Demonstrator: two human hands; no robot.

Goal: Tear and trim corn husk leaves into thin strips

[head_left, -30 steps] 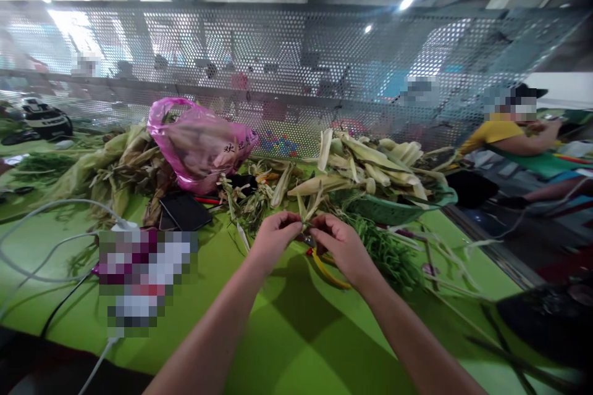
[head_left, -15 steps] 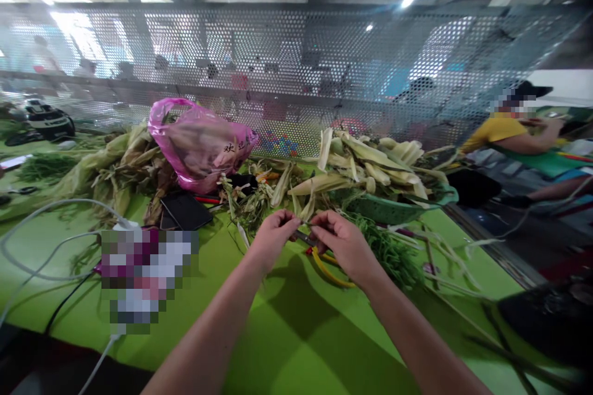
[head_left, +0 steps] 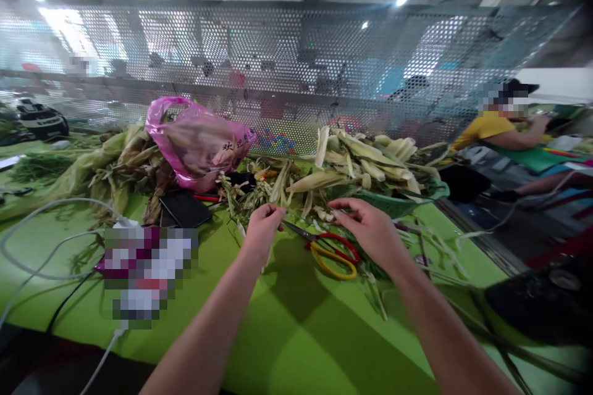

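My left hand [head_left: 264, 228] is closed in a pinch above the green table, near the scissors' tips; anything between its fingertips is too small to make out. My right hand [head_left: 370, 228] hovers to the right, thumb and fingers apart, with nothing visible in it. Between both hands lie scissors [head_left: 333, 252] with one red and one yellow handle, their dark blades pointing left. Just beyond the fingers are pale corn husks [head_left: 310, 188] and dry scraps. Green leafy stems [head_left: 377, 293] stick out beneath my right hand and wrist.
A green basket [head_left: 430, 191] heaped with husks stands behind my right hand. At left are a pink plastic bag [head_left: 199, 148], a dark phone [head_left: 188, 210] and white cables [head_left: 50, 205]. A perforated metal screen [head_left: 296, 62] runs behind. A person in yellow [head_left: 493, 126] sits at right.
My hands have separated: the left moved slightly left, the right moved right over the leafy greens. The scissors between them now show more fully.
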